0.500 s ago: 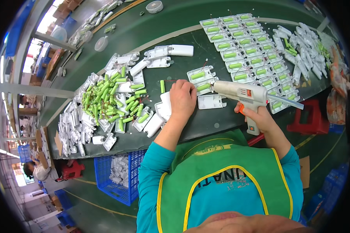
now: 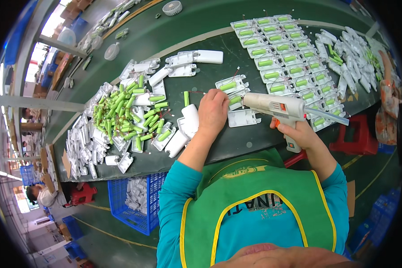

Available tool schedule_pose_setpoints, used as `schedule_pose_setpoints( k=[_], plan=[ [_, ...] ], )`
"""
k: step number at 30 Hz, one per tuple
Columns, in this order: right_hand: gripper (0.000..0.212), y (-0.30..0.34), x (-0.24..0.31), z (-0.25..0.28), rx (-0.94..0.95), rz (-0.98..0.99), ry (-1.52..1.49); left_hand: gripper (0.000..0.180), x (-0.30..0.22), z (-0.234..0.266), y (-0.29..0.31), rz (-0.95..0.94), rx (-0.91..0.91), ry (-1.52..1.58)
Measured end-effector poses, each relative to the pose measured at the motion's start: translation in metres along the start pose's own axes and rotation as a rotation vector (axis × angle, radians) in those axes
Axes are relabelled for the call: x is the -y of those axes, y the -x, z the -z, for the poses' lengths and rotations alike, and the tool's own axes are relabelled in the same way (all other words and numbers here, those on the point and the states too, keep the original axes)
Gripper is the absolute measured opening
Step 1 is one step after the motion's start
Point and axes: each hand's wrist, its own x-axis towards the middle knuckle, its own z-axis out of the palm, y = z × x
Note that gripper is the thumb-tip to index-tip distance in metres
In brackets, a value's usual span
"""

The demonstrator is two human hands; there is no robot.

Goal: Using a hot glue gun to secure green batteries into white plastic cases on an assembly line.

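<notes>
My right hand (image 2: 302, 133) grips a white glue gun (image 2: 279, 106), with a finger at its orange trigger. A clear glue stick (image 2: 327, 114) juts from its back. The nozzle points left at a green battery cell (image 2: 235, 101) lying in a white plastic shell. My left hand (image 2: 212, 111) is closed at that shell's left end, its fingertips partly hidden. Just beyond lies another white shell (image 2: 240, 80) with a green cell in it. Nearer me is an empty white shell half (image 2: 242, 118). A loose green cell (image 2: 186, 98) stands left of my left hand.
A heap of green cells (image 2: 120, 105) and white shells (image 2: 82, 149) covers the table's left. Rows of filled shells (image 2: 288, 58) lie at the back right, beside another shell pile (image 2: 350, 56). Below the table are a blue crate (image 2: 154, 196) and a red stool (image 2: 353, 138).
The glue gun's nozzle has shifted slightly left, toward my left hand. My left hand has moved slightly right, its fingers drawn closer together. The shells and cells look the same.
</notes>
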Motion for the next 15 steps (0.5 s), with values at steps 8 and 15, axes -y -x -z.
schedule_pose_setpoints(
  k=[8, 15],
  plan=[
    [0.051, 0.005, 0.002, -0.001, -0.044, -0.063, -0.096, 0.018, -0.005, 0.015, -0.001, 0.056, -0.068, 0.095],
    [0.056, 0.024, 0.003, 0.005, -0.102, -0.044, -0.229, 0.019, 0.026, 0.078, -0.008, 0.163, -0.061, -0.562]
  ],
)
